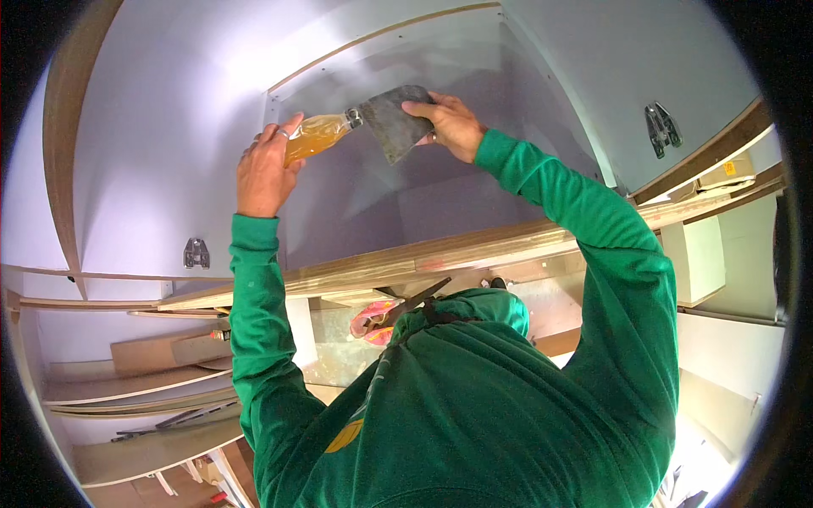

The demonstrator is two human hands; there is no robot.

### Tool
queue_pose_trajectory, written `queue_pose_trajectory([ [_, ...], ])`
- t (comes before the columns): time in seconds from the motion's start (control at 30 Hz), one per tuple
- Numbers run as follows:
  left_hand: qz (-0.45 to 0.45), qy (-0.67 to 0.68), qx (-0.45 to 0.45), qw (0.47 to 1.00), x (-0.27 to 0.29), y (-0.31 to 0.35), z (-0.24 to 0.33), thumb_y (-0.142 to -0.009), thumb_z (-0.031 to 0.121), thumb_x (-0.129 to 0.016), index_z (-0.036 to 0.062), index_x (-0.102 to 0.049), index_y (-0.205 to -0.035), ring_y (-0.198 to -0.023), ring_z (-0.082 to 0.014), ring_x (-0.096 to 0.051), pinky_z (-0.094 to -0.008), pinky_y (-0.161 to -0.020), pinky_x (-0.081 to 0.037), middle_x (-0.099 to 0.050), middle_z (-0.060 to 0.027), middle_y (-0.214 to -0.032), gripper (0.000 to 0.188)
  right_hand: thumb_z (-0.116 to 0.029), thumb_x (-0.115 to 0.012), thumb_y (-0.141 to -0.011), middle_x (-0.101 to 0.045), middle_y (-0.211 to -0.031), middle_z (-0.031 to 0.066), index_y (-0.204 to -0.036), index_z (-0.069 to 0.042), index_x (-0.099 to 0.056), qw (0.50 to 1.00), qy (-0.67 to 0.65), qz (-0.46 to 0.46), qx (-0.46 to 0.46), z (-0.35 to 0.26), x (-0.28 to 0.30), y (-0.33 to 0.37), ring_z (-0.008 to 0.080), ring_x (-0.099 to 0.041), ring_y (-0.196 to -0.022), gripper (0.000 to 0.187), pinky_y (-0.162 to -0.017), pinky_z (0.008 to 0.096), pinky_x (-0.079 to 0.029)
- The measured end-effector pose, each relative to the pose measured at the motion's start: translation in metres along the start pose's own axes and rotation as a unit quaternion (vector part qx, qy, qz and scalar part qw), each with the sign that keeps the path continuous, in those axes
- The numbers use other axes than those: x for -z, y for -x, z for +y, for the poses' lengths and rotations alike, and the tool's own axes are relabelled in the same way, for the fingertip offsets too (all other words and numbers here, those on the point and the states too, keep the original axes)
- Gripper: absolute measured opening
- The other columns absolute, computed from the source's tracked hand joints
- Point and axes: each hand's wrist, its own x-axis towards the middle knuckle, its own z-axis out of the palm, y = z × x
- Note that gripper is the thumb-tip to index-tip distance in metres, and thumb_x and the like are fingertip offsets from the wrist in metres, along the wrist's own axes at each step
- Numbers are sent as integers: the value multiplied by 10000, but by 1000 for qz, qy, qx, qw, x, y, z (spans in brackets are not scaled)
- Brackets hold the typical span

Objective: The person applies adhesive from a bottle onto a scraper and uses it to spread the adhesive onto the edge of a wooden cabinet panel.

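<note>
Inside a pale cabinet, my left hand (265, 172) is wrapped round a clear plastic bottle (318, 138) with amber liquid in it. The bottle is tilted, its neck pointing right and its dark top close to a dark grey, stained cloth (391, 123); whether they touch, I cannot tell. My right hand (457, 125) pinches this flat, squarish cloth at its right side, thumb on the face toward me and the other fingers mostly behind it.
The cabinet's wooden front edge (432, 254) runs below my hands. Metal hinges sit on the pale panels at left (196, 253) and right (662, 129). Lower left, boards and strips lie on shelves (135, 389). A pink and red item (373, 323) is on the floor.
</note>
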Motion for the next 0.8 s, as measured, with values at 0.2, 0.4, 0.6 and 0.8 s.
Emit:
queue_pose_trajectory([
  [0.2, 10, 21, -13, 1000, -1, -2, 1, -721, 64, -806, 180, -555, -1372, -1057, -303, -623, -415, -923, -516, -627, -78, -1138, 707, -258, -665, -941, -655, -1170, 102, -1251, -23, -572, 999, -32, -33, 21, 9, 5, -6, 201, -656, -1007, 400, -748, 300, -591],
  [0.4, 3, 24, 0, 1000, -5, -2, 0, -744, 36, -789, 219, -512, -1415, -1071, -299, -622, -423, -931, -512, -620, -93, -1150, 748, -250, -675, -935, -669, -1135, 87, -1243, -41, -580, 999, -31, -8, 25, 9, 3, -6, 187, -665, -971, 384, -724, 312, -594],
  [0.6, 8, 13, 10, 1000, -3, -3, 5, -747, 44, -791, 221, -512, -1415, -1085, -300, -620, -426, -939, -511, -620, -85, -1159, 745, -268, -684, -930, -671, -1133, 80, -1228, -42, -592, 999, -42, -12, 33, 7, 1, 0, 199, -660, -1000, 385, -769, 329, -594],
  [0.8, 6, 21, 4, 1000, -4, -5, 3, -750, 49, -789, 233, -513, -1416, -1101, -307, -612, -427, -940, -505, -620, -92, -1165, 743, -266, -690, -925, -657, -1170, 93, -1225, -45, -601, 998, -49, -7, 35, 11, 1, -2, 210, -644, -1049, 383, -781, 352, -598],
])
